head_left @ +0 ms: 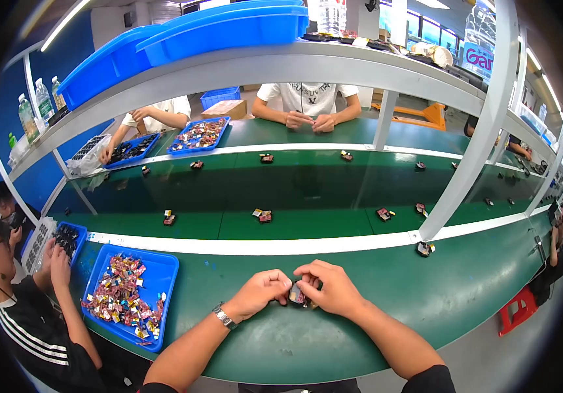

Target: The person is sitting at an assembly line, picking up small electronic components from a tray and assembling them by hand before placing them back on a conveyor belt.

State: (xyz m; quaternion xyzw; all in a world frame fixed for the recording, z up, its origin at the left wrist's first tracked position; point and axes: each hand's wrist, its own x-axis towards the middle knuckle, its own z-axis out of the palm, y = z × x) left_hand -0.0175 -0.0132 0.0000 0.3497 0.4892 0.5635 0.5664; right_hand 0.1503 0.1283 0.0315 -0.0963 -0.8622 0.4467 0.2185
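A small black plastic housing (298, 295) with a reddish circuit board in it lies on the green bench top in front of me. From its left side, my left hand (260, 293), a metal-band watch at the wrist, grips it with thumb and fingertips pinched. My right hand (329, 288) is curled over the opposite side, its thumb and fingers closed on the part. My fingers cover much of the housing. To the left of my hands sits a blue tray (172, 265) with a heap of small circuit boards (127, 295) carrying yellow and white pieces.
A green conveyor belt (321, 226) carrying spaced-out assemblies (265, 215) runs behind a white rail (242, 247). One assembly (425, 249) rests at the rail, by a white post (468, 157). An overhead shelf bears blue bins (222, 33). Co-workers sit at my left (39, 314) and across.
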